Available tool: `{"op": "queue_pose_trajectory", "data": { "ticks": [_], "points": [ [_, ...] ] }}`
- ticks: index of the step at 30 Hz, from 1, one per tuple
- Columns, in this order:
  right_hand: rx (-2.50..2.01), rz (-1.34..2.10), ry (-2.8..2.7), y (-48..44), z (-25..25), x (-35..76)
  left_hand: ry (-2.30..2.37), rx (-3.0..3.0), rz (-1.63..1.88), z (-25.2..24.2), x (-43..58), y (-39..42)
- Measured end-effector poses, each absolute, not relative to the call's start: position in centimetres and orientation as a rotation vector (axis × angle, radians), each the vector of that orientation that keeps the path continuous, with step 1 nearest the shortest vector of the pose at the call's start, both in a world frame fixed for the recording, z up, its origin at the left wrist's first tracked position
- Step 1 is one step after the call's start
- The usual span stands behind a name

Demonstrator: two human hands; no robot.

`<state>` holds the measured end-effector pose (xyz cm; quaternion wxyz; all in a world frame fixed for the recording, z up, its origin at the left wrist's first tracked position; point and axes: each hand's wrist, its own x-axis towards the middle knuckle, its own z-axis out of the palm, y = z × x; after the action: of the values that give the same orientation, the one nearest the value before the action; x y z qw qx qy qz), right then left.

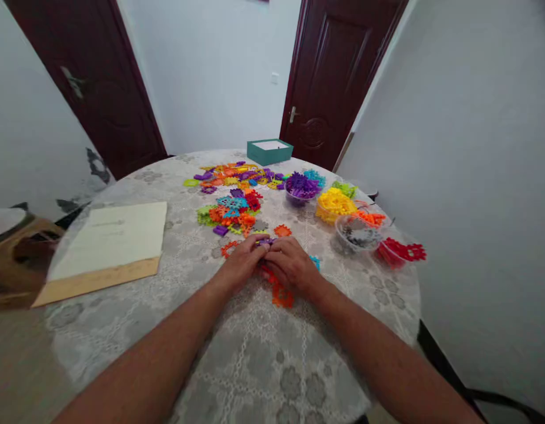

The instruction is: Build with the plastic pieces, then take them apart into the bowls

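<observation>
Both my hands rest together on the round table [254, 365], fingers curled and meeting over a small purple plastic piece [267, 241]. My left hand [242, 264] and my right hand [290, 264] both pinch it. Under my right hand lies a chain of orange-red interlocking pieces [281, 292]. A loose orange piece [281, 230] and another orange-red piece [228, 248] lie just beyond my fingers. A blue piece [315, 262] peeks out beside my right hand.
A heap of colourful pieces [234, 197] covers the table's middle. Clear bowls hold purple [301, 187], yellow [334, 205], grey [359, 234] and red [398, 252] pieces at the right. A teal box [269, 151] sits at the far edge. Paper sheets [111, 238] lie left.
</observation>
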<state>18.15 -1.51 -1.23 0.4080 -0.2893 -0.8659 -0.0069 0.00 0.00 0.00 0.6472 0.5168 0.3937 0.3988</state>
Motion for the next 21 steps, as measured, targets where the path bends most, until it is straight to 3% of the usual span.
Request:
{"op": "queue_pose_trajectory", "data": {
  "ticks": [8,14,21],
  "points": [
    [-0.92,0.251,-1.839,-2.5,-0.7,19.0,0.907,1.342,0.906,0.2,-0.3,0.0],
    [-1.231,0.932,-1.555,-2.1,-0.7,19.4,1.01,1.903,1.002,0.2,-0.2,-0.8],
    [-1.14,1.279,-1.404,-2.0,-0.6,19.5,1.054,2.084,0.978,-1.0,0.0,-1.0]
  ]
}}
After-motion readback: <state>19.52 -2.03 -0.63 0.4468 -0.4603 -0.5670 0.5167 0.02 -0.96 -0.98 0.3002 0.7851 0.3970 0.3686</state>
